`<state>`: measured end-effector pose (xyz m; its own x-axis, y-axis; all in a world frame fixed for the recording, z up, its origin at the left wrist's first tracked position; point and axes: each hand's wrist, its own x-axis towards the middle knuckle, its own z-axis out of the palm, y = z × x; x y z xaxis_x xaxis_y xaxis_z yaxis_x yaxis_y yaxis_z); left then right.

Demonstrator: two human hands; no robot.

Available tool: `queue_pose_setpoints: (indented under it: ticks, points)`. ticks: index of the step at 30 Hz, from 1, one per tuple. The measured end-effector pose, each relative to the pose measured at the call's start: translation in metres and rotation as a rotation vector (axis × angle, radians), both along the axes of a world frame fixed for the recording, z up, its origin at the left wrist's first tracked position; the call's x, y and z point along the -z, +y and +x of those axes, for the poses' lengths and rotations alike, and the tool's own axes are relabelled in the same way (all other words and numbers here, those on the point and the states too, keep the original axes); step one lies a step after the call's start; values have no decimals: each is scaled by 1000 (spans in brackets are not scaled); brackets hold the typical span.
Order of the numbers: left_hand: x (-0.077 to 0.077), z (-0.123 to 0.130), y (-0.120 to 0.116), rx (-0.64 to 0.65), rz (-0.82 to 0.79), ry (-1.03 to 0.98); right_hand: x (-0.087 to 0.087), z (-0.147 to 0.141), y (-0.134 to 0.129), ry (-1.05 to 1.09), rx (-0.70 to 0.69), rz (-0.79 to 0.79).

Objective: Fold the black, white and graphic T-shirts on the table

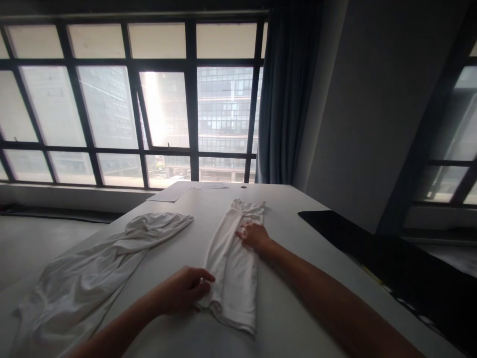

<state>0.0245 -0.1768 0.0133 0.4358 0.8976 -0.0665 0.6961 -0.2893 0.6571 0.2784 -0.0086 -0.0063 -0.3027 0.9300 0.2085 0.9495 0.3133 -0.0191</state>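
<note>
Two bare hands are on a folded white cloth (238, 286) lying lengthwise on the white bench (285, 201). The left hand (186, 291) is at its near left edge, thumb and forefinger over the fabric; from where I stand, I can't tell whether that grip pinches or merely touches. The right hand (253, 234) rests on the far part, fingers bent, and whether its grip has caught any fabric I can't tell either. Left of them sprawls a crumpled white cloth (85, 273), with papers (164, 195) beyond it, towards the window.
</note>
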Motion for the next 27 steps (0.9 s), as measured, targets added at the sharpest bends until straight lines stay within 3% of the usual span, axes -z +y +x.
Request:
queue_pose_setpoints:
  ticks: [3, 5, 8, 10, 15, 22, 27]
  points:
    - [2, 20, -7, 35, 3, -19, 6, 22, -38, 4, -107, -82]
    - [1, 36, -14, 123, -45, -51, 3, 43, -56, -35, -89, -53]
    - [-5, 59, -23, 315, -175, -64, -9, 71, -76, -116, -21, 22]
    - [-11, 70, -25, 372, -134, -19, -20, 83, -91, -103, -30, 32]
    - [-16, 82, -19, 324, 255, 166, -31, 93, -133, 134, -242, -211]
    - [-3, 90, -35, 342, 332, 203, -21, 90, -150, 138, -275, -213]
    - [-4, 84, -40, 343, 327, 73, -29, 96, -152, 187, -311, -145]
